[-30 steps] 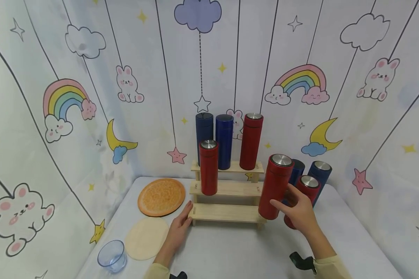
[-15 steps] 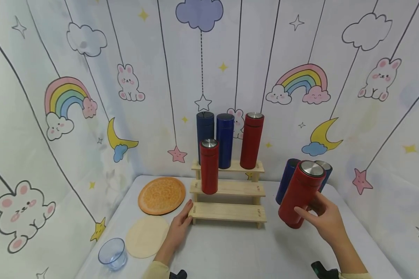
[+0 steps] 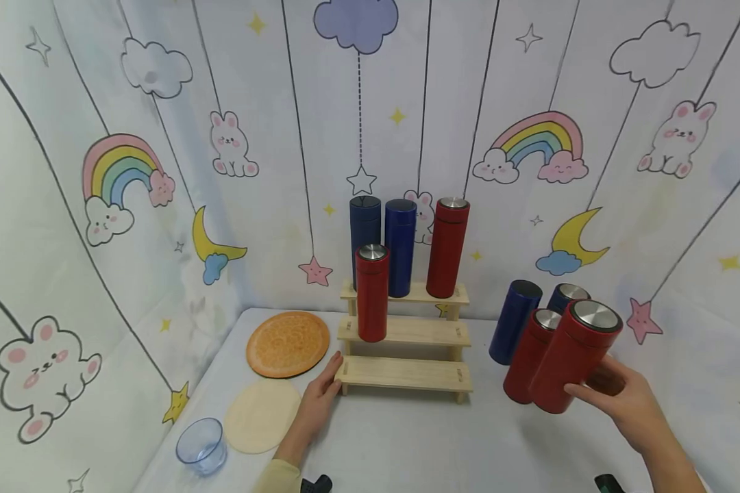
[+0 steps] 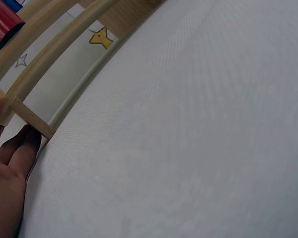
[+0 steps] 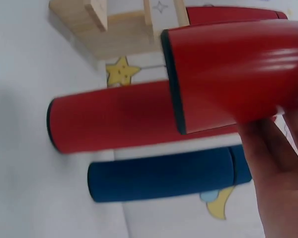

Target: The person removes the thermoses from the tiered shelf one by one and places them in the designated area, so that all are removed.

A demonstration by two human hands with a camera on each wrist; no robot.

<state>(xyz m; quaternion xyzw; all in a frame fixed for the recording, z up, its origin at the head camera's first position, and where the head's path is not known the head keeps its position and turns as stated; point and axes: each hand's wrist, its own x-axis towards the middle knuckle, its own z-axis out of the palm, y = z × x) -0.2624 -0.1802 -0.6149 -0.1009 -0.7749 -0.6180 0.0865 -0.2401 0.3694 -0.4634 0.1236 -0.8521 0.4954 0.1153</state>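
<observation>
My right hand [image 3: 625, 400] grips a red thermos bottle [image 3: 576, 359] with a steel lid, tilted and lifted off the table, its dark base showing in the right wrist view. Close beside it stands another red thermos [image 3: 533, 359], partly overlapped by the held one. My left hand [image 3: 316, 397] holds the left end of a three-tier wooden rack [image 3: 403, 373], thumb and fingers at the lowest board and its leg [image 4: 32, 118]. One red thermos [image 3: 372, 294] stands at the left of the middle tier. On the top tier are two blue thermoses [image 3: 399, 250] and a red one [image 3: 448, 250].
Right of the rack stand a blue thermos [image 3: 515, 322] and another blue thermos [image 3: 566, 294], mostly hidden. At the left lie a brown round pizza-like disc [image 3: 288, 344] and a pale round disc [image 3: 263, 416], near a clear glass cup [image 3: 201, 445]. Patterned cloth [image 3: 271, 137] hangs behind.
My right hand has carried the red thermos rightward, away from the rack and past the standing red thermos, which shows again. The left hand has stayed at the rack's end.
</observation>
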